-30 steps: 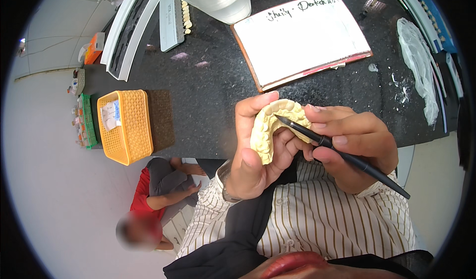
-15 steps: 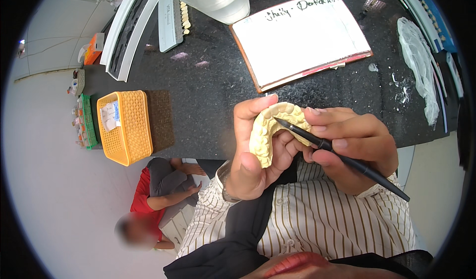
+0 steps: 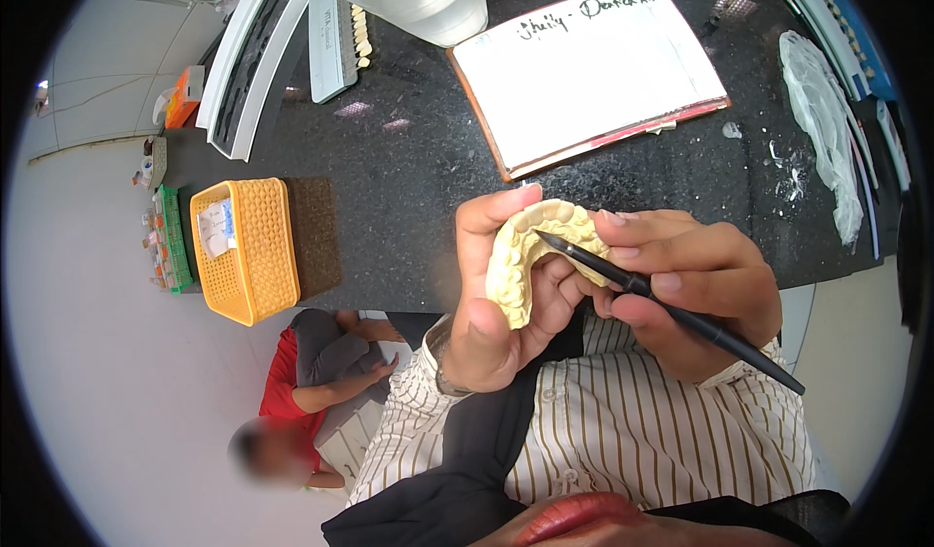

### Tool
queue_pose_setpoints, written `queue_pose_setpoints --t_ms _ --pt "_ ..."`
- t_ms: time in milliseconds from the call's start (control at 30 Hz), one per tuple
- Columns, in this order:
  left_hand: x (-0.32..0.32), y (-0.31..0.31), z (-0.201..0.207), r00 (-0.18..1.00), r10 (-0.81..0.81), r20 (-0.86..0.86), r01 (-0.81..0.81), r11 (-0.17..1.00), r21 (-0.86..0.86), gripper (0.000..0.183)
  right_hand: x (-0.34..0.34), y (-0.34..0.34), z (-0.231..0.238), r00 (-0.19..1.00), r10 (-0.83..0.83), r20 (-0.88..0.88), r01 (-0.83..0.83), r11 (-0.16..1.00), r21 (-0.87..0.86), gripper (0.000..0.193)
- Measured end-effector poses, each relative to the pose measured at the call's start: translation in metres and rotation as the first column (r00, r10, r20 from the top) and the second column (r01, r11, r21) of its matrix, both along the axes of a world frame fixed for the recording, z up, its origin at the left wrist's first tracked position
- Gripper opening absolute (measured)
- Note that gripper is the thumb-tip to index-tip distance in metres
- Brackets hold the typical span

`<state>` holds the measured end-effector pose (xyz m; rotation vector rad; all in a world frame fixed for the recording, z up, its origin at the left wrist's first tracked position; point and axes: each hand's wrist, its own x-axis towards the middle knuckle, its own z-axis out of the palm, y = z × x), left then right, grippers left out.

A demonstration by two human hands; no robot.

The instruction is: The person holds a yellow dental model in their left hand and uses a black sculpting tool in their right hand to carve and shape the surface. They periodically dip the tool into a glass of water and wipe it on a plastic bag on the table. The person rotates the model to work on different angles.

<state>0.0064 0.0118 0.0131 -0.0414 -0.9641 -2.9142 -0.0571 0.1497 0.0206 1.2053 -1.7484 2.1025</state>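
Left hand clamped round a dental arch model: pale yellow, matt, horseshoe-shaped, moulded teeth along its ridge. Right hand pinches a slim black tool, tip at the inner side of the front teeth; contact unclear. Arch's right end hidden by tool and fingers. Model held by the near edge of a dark speckled counter. Beyond: open notebook, black handwriting across page top; grey shade guide, printed lettering; clear tub, cut off above.
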Motion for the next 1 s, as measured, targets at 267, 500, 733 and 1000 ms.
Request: queue_pose_setpoints --t_ms 267,500,733,1000 --pt "-0.009 -0.004 -0.015 0.939 -0.107 -0.327 0.139 0.987 0.076 0.075 -0.001 0.003 0.001 0.999 0.032 -0.001 -0.032 0.999 0.014 0.029" --pt "-0.009 -0.003 -0.016 0.942 -0.099 -0.322 0.135 0.987 0.092 0.076 -0.002 0.002 -0.001 1.000 0.017 -0.021 -0.017 1.000 0.007 0.030" --pt "-0.010 -0.003 -0.017 0.936 -0.104 -0.337 0.140 0.987 0.085 0.076 -0.001 0.002 0.001 1.000 0.028 0.001 -0.028 1.000 -0.003 0.029" --pt "-0.002 0.000 0.000 0.999 -0.025 -0.041 0.023 0.999 -0.047 0.078 -0.002 0.000 0.000 1.000 0.015 0.001 -0.015 1.000 -0.007 0.029"
